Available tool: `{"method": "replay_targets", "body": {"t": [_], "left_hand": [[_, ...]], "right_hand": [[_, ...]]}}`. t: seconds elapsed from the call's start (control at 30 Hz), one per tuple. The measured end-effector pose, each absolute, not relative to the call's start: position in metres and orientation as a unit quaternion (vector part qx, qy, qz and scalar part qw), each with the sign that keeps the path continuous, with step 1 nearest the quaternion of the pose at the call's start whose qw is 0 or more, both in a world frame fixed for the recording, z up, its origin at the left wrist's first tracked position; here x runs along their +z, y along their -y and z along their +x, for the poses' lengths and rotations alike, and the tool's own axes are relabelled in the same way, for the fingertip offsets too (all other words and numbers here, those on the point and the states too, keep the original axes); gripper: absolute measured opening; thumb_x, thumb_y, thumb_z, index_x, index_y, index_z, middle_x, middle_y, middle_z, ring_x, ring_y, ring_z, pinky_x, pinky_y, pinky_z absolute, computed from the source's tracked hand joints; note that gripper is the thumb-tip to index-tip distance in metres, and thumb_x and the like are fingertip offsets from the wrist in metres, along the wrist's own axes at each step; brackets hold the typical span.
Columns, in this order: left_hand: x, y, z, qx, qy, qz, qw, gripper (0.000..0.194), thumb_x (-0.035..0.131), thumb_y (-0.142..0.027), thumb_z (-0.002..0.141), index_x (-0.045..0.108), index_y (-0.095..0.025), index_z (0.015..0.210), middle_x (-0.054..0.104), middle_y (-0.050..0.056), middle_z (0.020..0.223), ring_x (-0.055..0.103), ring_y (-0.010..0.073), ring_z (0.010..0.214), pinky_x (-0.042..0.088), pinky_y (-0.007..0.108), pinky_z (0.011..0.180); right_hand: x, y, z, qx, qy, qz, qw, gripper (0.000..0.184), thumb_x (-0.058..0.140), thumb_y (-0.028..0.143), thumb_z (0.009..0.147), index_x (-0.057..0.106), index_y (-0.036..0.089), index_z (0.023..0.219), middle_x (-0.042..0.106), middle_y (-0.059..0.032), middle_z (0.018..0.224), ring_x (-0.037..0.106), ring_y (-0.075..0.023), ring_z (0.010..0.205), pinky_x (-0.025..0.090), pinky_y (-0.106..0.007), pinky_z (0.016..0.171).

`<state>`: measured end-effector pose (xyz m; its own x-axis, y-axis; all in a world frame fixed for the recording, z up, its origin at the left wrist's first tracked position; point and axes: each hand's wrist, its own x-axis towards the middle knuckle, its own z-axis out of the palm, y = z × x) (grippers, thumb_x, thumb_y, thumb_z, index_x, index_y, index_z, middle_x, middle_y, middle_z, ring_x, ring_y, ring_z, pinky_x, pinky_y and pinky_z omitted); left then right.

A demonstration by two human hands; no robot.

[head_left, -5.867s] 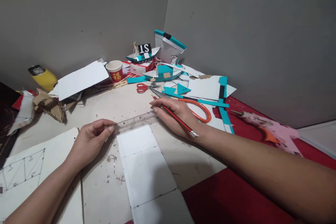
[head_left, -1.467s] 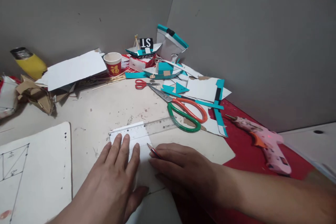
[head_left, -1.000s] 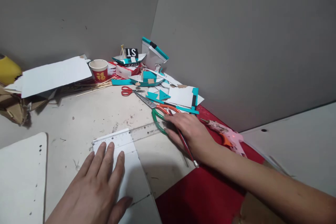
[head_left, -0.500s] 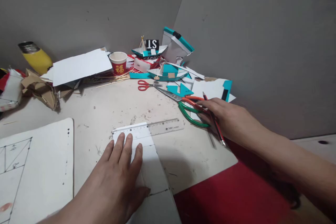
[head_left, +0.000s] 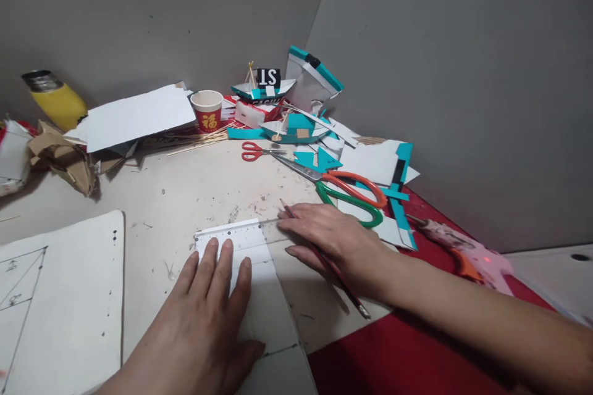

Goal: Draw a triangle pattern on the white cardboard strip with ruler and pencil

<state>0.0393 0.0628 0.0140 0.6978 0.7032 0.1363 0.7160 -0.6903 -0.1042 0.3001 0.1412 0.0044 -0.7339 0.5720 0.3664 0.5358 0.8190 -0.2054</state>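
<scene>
My left hand lies flat with fingers spread on a white card strip with pencil or pen marks, its fingertips just below a clear ruler laid across the strip's top. A dark red-and-black pencil is held in my right hand, its point up and left, its butt toward me. The fingers of that hand rest over the ruler's right end. Beyond it lie large scissors with one orange and one green handle. A sheet with drawn lines sits left of my left hand.
Small red-handled scissors, a paper cup, paper boats and teal scraps lie toward the back. A pink glue gun is at right on red. At left are a yellow bottle and crumpled cardboard.
My right hand has let go of the large scissors and moved left and down to the ruler's right end, with the pencil still in it. My left hand keeps its place.
</scene>
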Motion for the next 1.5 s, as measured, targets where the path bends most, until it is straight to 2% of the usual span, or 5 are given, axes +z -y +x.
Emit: {"method": "replay_targets", "body": {"t": [0.67,0.83,1.07,1.3,1.5], "left_hand": [[0.025,-0.066,0.049,0.079,0.445,-0.888,-0.086,0.078,0.066,-0.043,0.081,0.044,-0.01,0.147,0.03,0.03,0.154,0.022,0.0494,0.14,0.039,0.062,0.106],[0.022,-0.063,0.048,0.064,0.439,-0.893,-0.075,0.078,0.066,-0.043,0.081,0.044,-0.009,0.147,0.031,0.032,0.153,0.024,0.0501,0.14,0.039,0.062,0.106],[0.013,-0.061,0.042,0.01,0.444,-0.893,-0.078,0.078,0.053,-0.061,0.089,0.042,-0.012,0.148,0.034,0.029,0.154,0.026,0.0485,0.142,0.039,0.061,0.107],[0.016,-0.064,0.038,0.001,0.441,-0.894,-0.083,0.085,0.069,-0.052,0.079,0.038,-0.017,0.15,0.033,0.026,0.156,0.034,0.0473,0.14,0.045,0.061,0.104],[0.013,-0.067,0.033,-0.015,0.432,-0.899,-0.065,0.086,0.07,-0.051,0.076,0.039,-0.02,0.149,0.035,0.024,0.156,0.04,0.0464,0.137,0.048,0.061,0.1]], "right_hand": [[-0.001,-0.144,0.298,0.035,0.921,-0.305,0.238,0.022,0.049,0.022,0.099,0.064,0.014,0.113,0.071,-0.0136,0.105,0.065,-0.0241,0.101,0.053,-0.037,0.086],[-0.003,-0.145,0.299,0.04,0.921,-0.301,0.245,0.021,0.052,0.02,0.098,0.063,0.016,0.115,0.071,-0.0113,0.105,0.064,-0.0243,0.103,0.053,-0.038,0.087],[-0.006,-0.145,0.3,0.043,0.919,-0.299,0.253,0.022,0.053,0.019,0.097,0.065,0.018,0.116,0.073,-0.0112,0.106,0.065,-0.0246,0.104,0.054,-0.039,0.088],[-0.005,-0.144,0.301,0.038,0.918,-0.311,0.243,0.021,0.054,0.019,0.096,0.066,0.017,0.114,0.073,-0.0113,0.107,0.065,-0.0254,0.105,0.055,-0.04,0.088],[-0.008,-0.144,0.301,0.035,0.918,-0.312,0.243,0.021,0.053,0.02,0.097,0.065,0.017,0.115,0.072,-0.012,0.107,0.065,-0.0237,0.105,0.054,-0.039,0.088]]}}
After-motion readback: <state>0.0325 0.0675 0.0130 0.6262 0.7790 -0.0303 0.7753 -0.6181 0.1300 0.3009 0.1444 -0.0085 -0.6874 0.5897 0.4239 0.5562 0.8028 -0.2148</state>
